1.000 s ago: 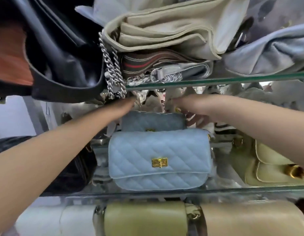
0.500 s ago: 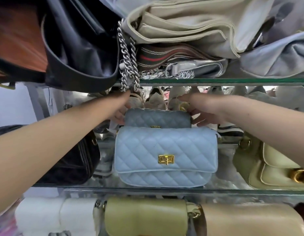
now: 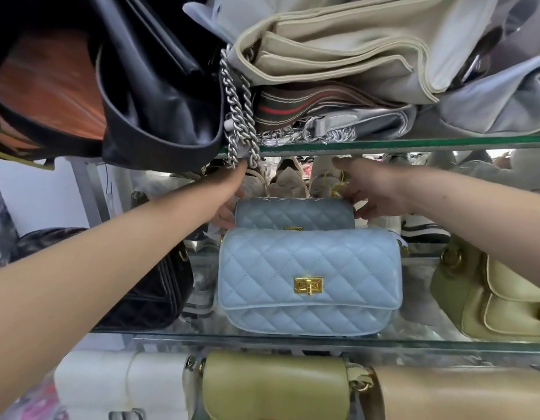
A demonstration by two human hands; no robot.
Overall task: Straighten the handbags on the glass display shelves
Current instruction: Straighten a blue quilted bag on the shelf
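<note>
Two light blue quilted handbags with gold clasps stand one behind the other on the middle glass shelf [image 3: 293, 341]. The front blue bag [image 3: 308, 280] faces me squarely. The rear blue bag [image 3: 293, 215] shows only its top above the front one. My left hand [image 3: 229, 195] curls round the rear bag's left end, under the hanging chain. My right hand [image 3: 371, 189] holds the rear bag's right end, fingers at its side and thumb raised. Neither hand touches the front bag.
A black bag [image 3: 153, 286] stands left on the same shelf, a pale yellow-green bag [image 3: 490, 292] right. The upper glass shelf [image 3: 414, 144] carries a black bag, beige and grey bags and a silver chain [image 3: 238, 116] hanging down. Olive and tan bags sit below.
Both hands have slid from above the rear blue bag down onto its two ends. The front bag has stayed where it was.
</note>
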